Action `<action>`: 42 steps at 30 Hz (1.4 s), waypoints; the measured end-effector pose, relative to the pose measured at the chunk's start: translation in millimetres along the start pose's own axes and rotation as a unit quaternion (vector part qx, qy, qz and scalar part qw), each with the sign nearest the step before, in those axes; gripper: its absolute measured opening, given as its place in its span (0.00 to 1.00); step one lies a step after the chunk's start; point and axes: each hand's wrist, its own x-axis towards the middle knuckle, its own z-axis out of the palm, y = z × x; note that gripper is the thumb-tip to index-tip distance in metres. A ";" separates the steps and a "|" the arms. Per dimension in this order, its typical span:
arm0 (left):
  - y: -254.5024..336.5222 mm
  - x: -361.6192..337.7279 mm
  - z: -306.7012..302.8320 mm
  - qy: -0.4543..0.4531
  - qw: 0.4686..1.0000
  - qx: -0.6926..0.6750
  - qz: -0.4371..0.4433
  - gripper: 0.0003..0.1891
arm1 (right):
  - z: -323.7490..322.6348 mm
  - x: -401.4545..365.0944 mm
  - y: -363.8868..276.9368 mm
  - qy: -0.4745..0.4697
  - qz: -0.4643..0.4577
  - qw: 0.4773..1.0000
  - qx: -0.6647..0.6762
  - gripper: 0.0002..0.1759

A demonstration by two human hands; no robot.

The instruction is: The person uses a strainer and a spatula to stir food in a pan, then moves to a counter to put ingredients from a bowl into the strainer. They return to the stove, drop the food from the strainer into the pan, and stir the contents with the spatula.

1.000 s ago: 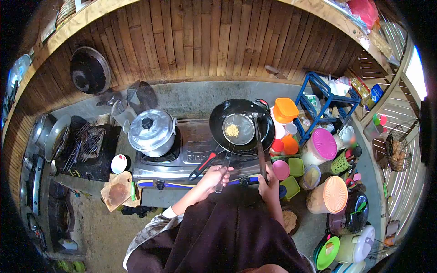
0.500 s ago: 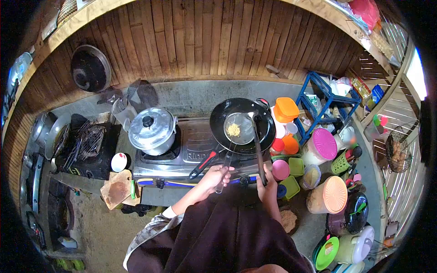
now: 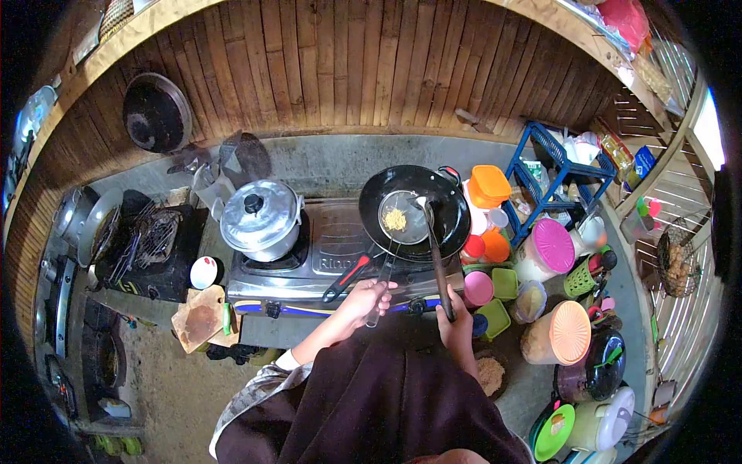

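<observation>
A: Left hand [image 3: 369, 298] closed round the skimmer [image 3: 403, 218] handle; skimmer level over the wok [image 3: 452, 210], yellow bits [image 3: 395, 220] in its bowl. Right hand [image 3: 456, 321] closed on the spatula [image 3: 435, 259], tip at the skimmer's rim.
B: Risks?
A: Grip sits at the handle's far end: a tilt or spatula knock could spill the bits. Wok handle [image 3: 348, 277] juts near the left hand; a bump might shift the wok on the stove [image 3: 325, 240].

Daylit, perhaps window-lit; heavy fisheye vignette.
</observation>
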 end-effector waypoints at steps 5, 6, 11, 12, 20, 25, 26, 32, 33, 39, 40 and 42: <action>-0.6 -4.3 5.1 -0.004 1.000 0.012 -0.004 0.11 | 6.1 6.4 4.3 0.042 -0.027 0.998 -0.036 0.25; -0.6 -4.4 5.5 -0.007 1.000 0.014 -0.005 0.12 | 5.3 6.8 4.1 0.042 -0.027 0.998 -0.036 0.25; -1.6 -1.8 4.0 -0.008 1.000 0.025 0.001 0.12 | -1.2 7.3 9.0 0.049 -0.036 0.997 -0.037 0.25; -0.9 -1.7 4.1 0.000 1.000 0.022 0.000 0.12 | -1.7 6.1 14.1 0.049 -0.036 0.997 -0.037 0.25; 1.0 -3.5 5.8 0.004 1.000 0.025 -0.004 0.12 | -0.5 10.4 25.9 0.015 0.054 0.996 0.071 0.25; 0.1 -3.6 7.0 0.000 1.000 0.028 -0.008 0.12 | -0.3 17.8 24.8 0.025 0.000 0.999 0.048 0.25; 0.2 -3.5 6.7 0.001 1.000 0.028 -0.007 0.12 | -1.0 18.9 23.9 0.029 -0.014 0.999 0.028 0.26; 0.8 -2.9 4.8 0.000 1.000 0.018 -0.006 0.12 | -7.0 18.3 9.0 0.027 -0.035 0.999 0.003 0.26; 0.8 -2.7 4.4 0.001 1.000 0.017 -0.004 0.12 | -8.2 17.3 8.0 0.027 -0.034 0.999 0.002 0.26; 1.6 0.7 0.9 0.007 1.000 0.011 0.000 0.12 | -20.1 13.3 11.4 0.010 -0.015 0.998 -0.055 0.27; 1.1 1.3 0.1 0.008 1.000 0.000 -0.001 0.12 | -24.3 13.0 18.4 0.009 0.002 0.996 -0.085 0.27; 3.2 -0.8 1.0 0.008 1.000 0.001 -0.002 0.12 | -29.1 14.0 28.5 0.009 0.020 0.993 -0.116 0.27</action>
